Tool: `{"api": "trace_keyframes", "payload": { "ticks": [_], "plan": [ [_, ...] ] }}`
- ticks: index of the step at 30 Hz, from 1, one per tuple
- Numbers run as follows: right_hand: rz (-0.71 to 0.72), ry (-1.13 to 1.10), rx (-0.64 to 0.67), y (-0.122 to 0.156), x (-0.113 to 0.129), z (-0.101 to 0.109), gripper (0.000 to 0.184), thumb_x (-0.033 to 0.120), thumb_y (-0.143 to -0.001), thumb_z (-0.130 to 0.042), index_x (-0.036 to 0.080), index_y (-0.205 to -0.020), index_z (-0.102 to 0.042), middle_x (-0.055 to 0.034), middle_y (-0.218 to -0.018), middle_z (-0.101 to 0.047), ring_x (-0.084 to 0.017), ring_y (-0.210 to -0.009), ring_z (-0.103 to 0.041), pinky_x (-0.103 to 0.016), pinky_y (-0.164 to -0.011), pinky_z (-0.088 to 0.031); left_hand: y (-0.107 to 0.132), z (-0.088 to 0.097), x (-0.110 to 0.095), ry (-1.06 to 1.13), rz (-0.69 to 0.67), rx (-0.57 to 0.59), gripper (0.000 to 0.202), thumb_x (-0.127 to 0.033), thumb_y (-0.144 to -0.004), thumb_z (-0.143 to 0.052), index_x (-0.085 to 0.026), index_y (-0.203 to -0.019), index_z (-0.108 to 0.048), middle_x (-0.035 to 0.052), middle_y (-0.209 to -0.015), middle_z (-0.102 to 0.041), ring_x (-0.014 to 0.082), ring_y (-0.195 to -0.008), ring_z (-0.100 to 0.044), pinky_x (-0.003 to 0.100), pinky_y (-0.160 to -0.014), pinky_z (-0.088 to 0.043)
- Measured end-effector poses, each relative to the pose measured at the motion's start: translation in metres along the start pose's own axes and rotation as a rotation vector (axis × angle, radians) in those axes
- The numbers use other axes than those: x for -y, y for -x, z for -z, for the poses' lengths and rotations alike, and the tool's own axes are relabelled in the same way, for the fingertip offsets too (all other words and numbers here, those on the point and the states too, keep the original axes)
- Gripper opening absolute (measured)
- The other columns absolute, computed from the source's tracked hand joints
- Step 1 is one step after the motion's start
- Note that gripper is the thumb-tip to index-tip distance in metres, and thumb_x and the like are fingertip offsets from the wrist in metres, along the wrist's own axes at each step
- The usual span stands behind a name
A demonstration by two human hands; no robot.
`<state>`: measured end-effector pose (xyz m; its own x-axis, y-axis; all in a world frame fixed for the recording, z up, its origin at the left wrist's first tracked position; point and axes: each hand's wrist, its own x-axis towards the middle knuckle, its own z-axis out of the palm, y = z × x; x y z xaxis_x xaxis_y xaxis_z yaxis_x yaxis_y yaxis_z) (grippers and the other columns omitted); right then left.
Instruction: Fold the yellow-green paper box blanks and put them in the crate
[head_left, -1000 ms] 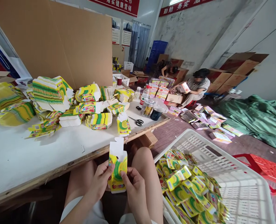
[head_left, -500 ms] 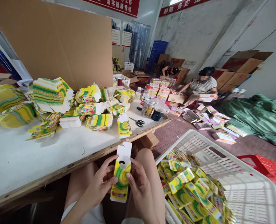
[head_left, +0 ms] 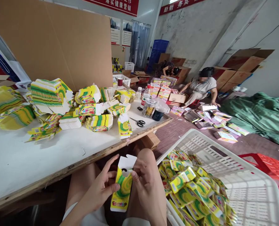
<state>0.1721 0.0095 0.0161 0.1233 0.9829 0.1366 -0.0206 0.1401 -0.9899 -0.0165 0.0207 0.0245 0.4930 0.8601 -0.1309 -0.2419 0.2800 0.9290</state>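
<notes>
A small yellow-and-green carton (head_left: pixel 124 185) with a white hang tab stands upright over my lap, below the table edge. My left hand (head_left: pixel 104 186) grips its left side with thumb and fingers. My right hand (head_left: pixel 145 182) pinches its upper right edge near the tab. Stacks of flat yellow-green cartons (head_left: pixel 51 92) lie on the white table (head_left: pixel 24 157) to the upper left. One folded carton (head_left: pixel 124 126) stands near the table's front edge.
A white plastic basket (head_left: pixel 243 185) at my right holds several folded cartons (head_left: pixel 191 191). Scissors (head_left: pixel 138 122), bottles and a jar (head_left: pixel 150 106) sit at the table's far end. A red stool (head_left: pixel 271 169), a green tarp (head_left: pixel 259 116) and two people among boxes are beyond.
The carton has gone from open-topped to closed with its white hang tab up, and it has tilted slightly right. My right hand has moved up to the tab.
</notes>
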Motion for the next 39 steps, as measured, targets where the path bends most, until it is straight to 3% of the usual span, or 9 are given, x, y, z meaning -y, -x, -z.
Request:
{"api": "trace_keyframes", "payload": {
  "ticks": [3,6,10,14,21,26,30,33,39],
  "plan": [
    [0.057,0.087,0.078,0.001,0.004,0.005,0.021,0.037,-0.093,-0.063,0.026,-0.106,-0.075,-0.0087,-0.105,-0.071,-0.027,-0.103,-0.064,-0.040,-0.094,-0.050,-0.002,0.005,0.000,-0.120,-0.007,0.007,0.057,-0.037,-0.087,-0.071,-0.027,-0.138,-0.046,0.0119,-0.122,-0.069,0.0277,-0.108,-0.067,0.039,-0.090,-0.052],
    [0.016,0.104,0.179,0.000,0.010,0.008,0.028,0.040,-0.095,-0.059,0.026,-0.113,-0.075,-0.0094,-0.109,-0.072,-0.027,-0.105,-0.063,-0.041,-0.095,-0.049,-0.005,0.008,0.003,-0.210,-0.045,-0.059,0.046,-0.036,-0.088,-0.069,-0.026,-0.130,-0.055,0.0105,-0.124,-0.069,0.0281,-0.110,-0.066,0.037,-0.090,-0.053],
    [-0.143,0.122,0.172,-0.002,0.010,0.002,0.037,0.035,-0.085,-0.069,0.024,-0.121,-0.070,-0.0071,-0.104,-0.075,-0.024,-0.086,-0.068,-0.033,-0.074,-0.054,-0.005,0.005,0.006,-0.264,-0.047,-0.081,0.048,-0.035,-0.091,-0.064,-0.026,-0.137,-0.052,0.0103,-0.126,-0.069,0.0282,-0.112,-0.066,0.036,-0.090,-0.053],
    [-0.130,0.263,0.094,-0.002,0.005,-0.006,0.034,0.021,-0.079,-0.067,0.022,-0.113,-0.070,-0.0024,-0.087,-0.075,-0.019,-0.069,-0.066,-0.027,-0.061,-0.051,-0.002,0.003,0.006,-0.254,-0.014,-0.031,0.051,-0.034,-0.093,-0.061,-0.028,-0.142,-0.048,0.0099,-0.127,-0.069,0.0269,-0.111,-0.066,0.034,-0.088,-0.054],
    [-0.125,0.383,0.079,-0.004,0.007,-0.006,0.039,0.018,-0.072,-0.069,0.025,-0.110,-0.067,0.0078,-0.056,-0.057,-0.014,-0.047,-0.053,-0.024,-0.047,-0.038,-0.003,0.002,0.003,-0.202,0.020,-0.046,0.059,-0.039,-0.089,-0.067,-0.026,-0.143,-0.047,0.0120,-0.125,-0.070,0.0280,-0.106,-0.068,0.036,-0.086,-0.054],
    [-0.129,0.392,0.046,-0.005,0.007,-0.007,0.035,0.015,-0.072,-0.069,0.026,-0.105,-0.065,0.0079,-0.058,-0.058,-0.015,-0.048,-0.054,-0.024,-0.048,-0.037,-0.002,-0.004,0.001,-0.213,0.017,-0.081,0.054,-0.039,-0.090,-0.066,-0.024,-0.139,-0.050,0.0126,-0.123,-0.071,0.0278,-0.106,-0.068,0.035,-0.088,-0.054],
    [-0.052,0.280,0.096,-0.005,0.007,0.001,0.031,0.026,-0.082,-0.069,0.023,-0.113,-0.069,0.0037,-0.064,-0.061,-0.015,-0.054,-0.056,-0.025,-0.052,-0.042,-0.001,-0.004,-0.005,-0.159,0.009,-0.113,0.056,-0.040,-0.085,-0.071,-0.023,-0.135,-0.052,0.0126,-0.120,-0.073,0.0282,-0.102,-0.070,0.035,-0.084,-0.056],
    [-0.050,0.178,0.132,-0.005,0.008,0.008,0.028,0.036,-0.091,-0.063,0.022,-0.114,-0.072,-0.0014,-0.074,-0.067,-0.017,-0.064,-0.061,-0.026,-0.058,-0.049,-0.002,-0.003,-0.009,-0.136,0.021,-0.105,0.055,-0.038,-0.083,-0.075,-0.024,-0.131,-0.054,0.0110,-0.115,-0.075,0.0259,-0.094,-0.072,0.032,-0.077,-0.057],
    [-0.134,0.039,0.071,-0.001,0.000,0.005,0.032,0.040,-0.088,-0.069,0.022,-0.116,-0.070,-0.0069,-0.098,-0.072,-0.023,-0.086,-0.068,-0.031,-0.072,-0.056,-0.009,-0.007,-0.006,-0.131,0.001,-0.109,0.053,-0.036,-0.082,-0.076,-0.022,-0.130,-0.056,0.0108,-0.114,-0.074,0.0236,-0.090,-0.071,0.031,-0.076,-0.056]
  ]
}}
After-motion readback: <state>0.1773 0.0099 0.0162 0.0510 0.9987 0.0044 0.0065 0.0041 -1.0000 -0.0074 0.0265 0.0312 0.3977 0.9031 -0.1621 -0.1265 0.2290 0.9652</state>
